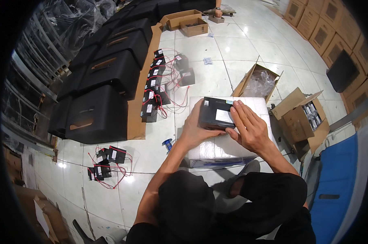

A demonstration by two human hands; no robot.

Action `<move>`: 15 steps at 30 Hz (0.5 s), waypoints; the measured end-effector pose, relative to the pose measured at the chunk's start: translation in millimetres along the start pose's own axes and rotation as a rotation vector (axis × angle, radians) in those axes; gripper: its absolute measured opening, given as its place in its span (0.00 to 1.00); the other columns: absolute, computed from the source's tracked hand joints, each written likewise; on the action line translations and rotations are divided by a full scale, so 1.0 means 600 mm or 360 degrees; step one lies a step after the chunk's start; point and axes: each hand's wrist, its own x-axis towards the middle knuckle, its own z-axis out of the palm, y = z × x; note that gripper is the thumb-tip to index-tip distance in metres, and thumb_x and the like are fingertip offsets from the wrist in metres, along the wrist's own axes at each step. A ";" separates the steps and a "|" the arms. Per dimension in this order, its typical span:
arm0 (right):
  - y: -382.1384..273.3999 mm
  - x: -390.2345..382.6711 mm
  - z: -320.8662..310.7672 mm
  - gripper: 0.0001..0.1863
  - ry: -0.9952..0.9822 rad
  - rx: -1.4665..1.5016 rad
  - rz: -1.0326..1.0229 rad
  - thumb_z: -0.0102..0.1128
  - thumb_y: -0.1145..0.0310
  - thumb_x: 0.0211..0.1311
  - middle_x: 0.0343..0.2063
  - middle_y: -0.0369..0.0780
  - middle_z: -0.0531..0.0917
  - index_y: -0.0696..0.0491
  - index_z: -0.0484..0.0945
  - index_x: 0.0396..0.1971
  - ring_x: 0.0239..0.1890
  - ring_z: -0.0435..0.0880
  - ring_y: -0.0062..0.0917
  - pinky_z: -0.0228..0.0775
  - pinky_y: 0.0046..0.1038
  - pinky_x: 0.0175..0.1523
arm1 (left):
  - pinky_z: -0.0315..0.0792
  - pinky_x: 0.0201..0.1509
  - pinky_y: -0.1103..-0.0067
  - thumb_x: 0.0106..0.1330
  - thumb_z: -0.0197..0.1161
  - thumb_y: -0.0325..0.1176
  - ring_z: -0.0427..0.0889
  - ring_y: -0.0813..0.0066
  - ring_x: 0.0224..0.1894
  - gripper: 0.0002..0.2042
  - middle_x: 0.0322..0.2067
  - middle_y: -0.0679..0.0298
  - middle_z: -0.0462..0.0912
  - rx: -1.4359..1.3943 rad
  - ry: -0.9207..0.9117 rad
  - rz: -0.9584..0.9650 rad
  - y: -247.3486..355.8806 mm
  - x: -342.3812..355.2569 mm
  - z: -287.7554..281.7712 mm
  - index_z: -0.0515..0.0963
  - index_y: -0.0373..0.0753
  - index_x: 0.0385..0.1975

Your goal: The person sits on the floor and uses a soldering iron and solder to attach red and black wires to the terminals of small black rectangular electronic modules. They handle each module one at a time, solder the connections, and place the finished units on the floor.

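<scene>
Between my two hands is a black block-shaped battery (pixel 212 112) with a white label and small green stickers on its upper face. My left hand (pixel 193 128) grips its left side, the thumb lying along the near edge. My right hand (pixel 252 127) lies against its right side, fingers along the edge and thumb at the near corner. Under the battery is a white foam-topped block (pixel 228 151) in front of me. Left of the block, a small blue spool (pixel 167 144) stands on the floor.
Black batteries (pixel 149 109) with red wires line the floor ahead left, and another cluster (pixel 102 164) lies nearer. Large black cases (pixel 98 118) stand at left. Open cartons (pixel 295 122) are on the right, beside a blue panel (pixel 336 179). A co-worker's hand (pixel 219 13) shows far ahead.
</scene>
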 end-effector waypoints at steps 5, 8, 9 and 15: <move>-0.001 0.003 -0.015 0.14 0.0145 0.0013 -0.0297 0.69 0.71 0.54 0.42 0.49 0.85 0.64 0.81 0.37 0.47 0.86 0.41 0.79 0.37 0.52 | 0.71 0.60 0.72 0.36 0.84 0.40 0.78 0.60 0.56 0.52 0.53 0.53 0.78 -0.0028 0.0018 -0.0052 0.000 -0.003 0.001 0.61 0.34 0.64; 0.001 0.018 -0.024 0.12 0.0321 0.0162 -0.0191 0.70 0.76 0.50 0.39 0.47 0.86 0.63 0.82 0.36 0.40 0.87 0.39 0.81 0.33 0.46 | 0.71 0.60 0.71 0.36 0.84 0.39 0.78 0.59 0.56 0.52 0.53 0.53 0.77 -0.0020 0.0035 -0.0022 0.003 -0.002 0.000 0.61 0.34 0.64; 0.005 0.027 -0.024 0.11 0.0361 0.0204 -0.0059 0.69 0.81 0.49 0.36 0.47 0.86 0.62 0.82 0.35 0.35 0.88 0.36 0.82 0.30 0.40 | 0.71 0.60 0.71 0.36 0.84 0.40 0.78 0.59 0.56 0.52 0.53 0.53 0.77 -0.0025 0.0028 -0.0013 0.004 -0.002 -0.001 0.61 0.34 0.64; 0.033 0.107 -0.023 0.13 0.0185 0.1439 0.1214 0.56 0.74 0.68 0.35 0.44 0.87 0.67 0.80 0.46 0.31 0.85 0.20 0.81 0.23 0.35 | 0.71 0.60 0.72 0.36 0.85 0.39 0.78 0.64 0.55 0.54 0.54 0.53 0.77 0.0071 0.0046 0.0057 0.007 -0.005 -0.003 0.59 0.35 0.66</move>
